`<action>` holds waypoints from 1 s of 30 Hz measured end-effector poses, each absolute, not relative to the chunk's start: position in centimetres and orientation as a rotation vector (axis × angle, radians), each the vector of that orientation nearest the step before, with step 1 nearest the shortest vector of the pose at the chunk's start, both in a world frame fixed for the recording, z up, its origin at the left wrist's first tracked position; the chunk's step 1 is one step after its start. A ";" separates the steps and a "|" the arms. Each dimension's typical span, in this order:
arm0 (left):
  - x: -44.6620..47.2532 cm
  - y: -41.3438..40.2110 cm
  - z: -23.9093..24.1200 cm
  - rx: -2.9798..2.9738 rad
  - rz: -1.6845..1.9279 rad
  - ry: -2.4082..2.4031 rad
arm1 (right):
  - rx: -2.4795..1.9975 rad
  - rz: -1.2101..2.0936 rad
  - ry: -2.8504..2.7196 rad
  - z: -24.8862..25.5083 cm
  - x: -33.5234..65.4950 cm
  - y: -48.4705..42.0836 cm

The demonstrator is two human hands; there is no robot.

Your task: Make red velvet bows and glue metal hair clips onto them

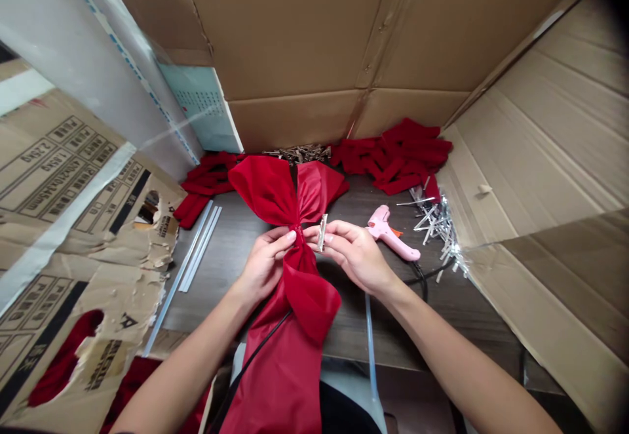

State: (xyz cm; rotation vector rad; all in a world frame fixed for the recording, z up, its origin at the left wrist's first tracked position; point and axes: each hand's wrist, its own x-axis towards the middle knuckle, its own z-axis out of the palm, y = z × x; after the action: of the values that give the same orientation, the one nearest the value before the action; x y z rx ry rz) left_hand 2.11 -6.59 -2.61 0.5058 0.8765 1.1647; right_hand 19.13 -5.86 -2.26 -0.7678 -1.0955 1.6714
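A large red fabric bow lies in front of me, its loops spread at the top and its long tail hanging over the table's front edge. My left hand pinches the gathered knot at the bow's middle between thumb and fingers. Just right of that knot, my right hand grips a small metal hair clip, held upright between the fingers. Its fingertips reach close to the knot; whether they touch it I cannot tell. A pink glue gun rests on the table to the right of my right hand.
Red fabric strips and a heap of metal clips lie along the back. Silver twist ties sit at the right. Clear glue sticks lie left. Cardboard walls enclose the table; a black cord crosses the bow's tail.
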 end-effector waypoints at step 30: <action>2.8 -6.8 -3.3 0.948 1.249 1.131 | -1.133 0.654 -2.065 -1.0 19.8 -5.8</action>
State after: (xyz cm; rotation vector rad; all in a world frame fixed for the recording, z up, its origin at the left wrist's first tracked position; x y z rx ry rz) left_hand 2.75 -6.79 -3.32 0.9484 1.1308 1.2489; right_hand 19.77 -5.76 -0.95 -1.1333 -2.0646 0.6540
